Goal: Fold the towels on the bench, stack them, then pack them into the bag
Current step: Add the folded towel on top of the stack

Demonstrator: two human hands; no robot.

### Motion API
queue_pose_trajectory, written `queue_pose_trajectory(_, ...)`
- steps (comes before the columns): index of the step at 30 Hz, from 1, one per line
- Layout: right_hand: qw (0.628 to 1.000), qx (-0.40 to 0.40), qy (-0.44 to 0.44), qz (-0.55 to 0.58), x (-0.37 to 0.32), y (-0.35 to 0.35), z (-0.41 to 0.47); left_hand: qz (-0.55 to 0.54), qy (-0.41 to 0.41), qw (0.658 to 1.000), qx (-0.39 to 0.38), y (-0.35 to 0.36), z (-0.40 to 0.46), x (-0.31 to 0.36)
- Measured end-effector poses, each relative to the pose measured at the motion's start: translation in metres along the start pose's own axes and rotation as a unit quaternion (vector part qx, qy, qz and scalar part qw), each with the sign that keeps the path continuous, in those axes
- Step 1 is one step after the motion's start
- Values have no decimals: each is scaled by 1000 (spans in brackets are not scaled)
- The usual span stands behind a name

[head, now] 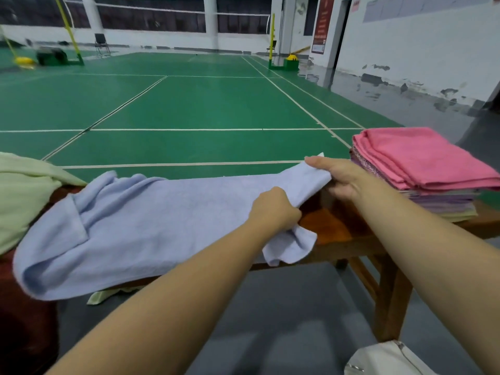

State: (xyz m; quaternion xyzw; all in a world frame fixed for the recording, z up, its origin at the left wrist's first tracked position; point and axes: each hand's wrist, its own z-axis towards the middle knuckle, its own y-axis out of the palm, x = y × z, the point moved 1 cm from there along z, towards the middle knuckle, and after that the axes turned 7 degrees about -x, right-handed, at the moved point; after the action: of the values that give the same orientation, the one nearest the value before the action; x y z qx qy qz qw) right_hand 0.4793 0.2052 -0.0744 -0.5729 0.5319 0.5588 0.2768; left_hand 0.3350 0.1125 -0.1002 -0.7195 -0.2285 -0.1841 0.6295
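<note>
A light blue towel (140, 223) lies spread and rumpled along the brown wooden bench (332, 228). My left hand (276, 209) grips the towel's near right corner. My right hand (341, 177) pinches its far right corner, close to a stack of folded towels (443, 196) with a pink towel (422, 155) on top, at the bench's right end. A pale green towel (24, 196) lies unfolded at the left end. A white bag (384, 359) shows at the bottom right, on the floor, only partly in view.
Beyond the bench stretches a green badminton court (189, 104) with white lines and net posts. Grey floor lies under and in front of the bench. A dark red object (24, 334) fills the lower left corner. The bench leg (389, 301) stands near the bag.
</note>
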Motion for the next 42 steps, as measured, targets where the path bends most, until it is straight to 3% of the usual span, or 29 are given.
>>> queue_pose_trajectory(5, 998, -3, -51, 24, 0, 18, 17, 23, -53, 997, 45, -28, -16, -29)
queue_pose_trajectory(8, 998, 9, -58, 35, -7, 25, 23, -172, -84, 981, -23, -42, -32, -31)
queue_pose_trajectory(11, 995, 30, -84, 50, -23, 23, 25, -391, -63, 917, -37, -42, -40, -15)
queue_pose_trajectory(14, 989, 63, -120, 56, -54, 10, 20, -550, -59, 827, -104, -32, -37, 16)
queue_pose_trajectory(17, 983, 87, -157, 33, -88, -4, 5, -644, -37, 741, -186, -22, -29, 47)
queue_pose_trajectory(20, 976, 119, -181, 29, -114, -16, -13, -663, -8, 709, -241, -14, -27, 77)
queue_pose_trajectory(24, 975, 142, -172, 8, -124, -22, -19, -658, 61, 700, -271, -15, -26, 94)
queue_pose_trajectory(28, 976, 118, -185, -1, -115, -9, -10, -657, 101, 696, -271, -23, -26, 65)
queue_pose_trajectory(31, 983, 78, -165, -1, -99, 20, 2, -623, 114, 736, -241, -38, -36, 29)
queue_pose_trajectory(35, 993, 10, -112, -18, -70, 75, 16, -605, 112, 758, -216, -66, -57, -19)
queue_pose_trajectory(40, 993, -69, -75, -59, -31, 163, 31, -507, 83, 845, -145, -99, -91, -72)
queue_pose_trajectory(42, 991, -89, -70, -70, -16, 201, 36, -499, 52, 857, -118, -111, -101, -96)
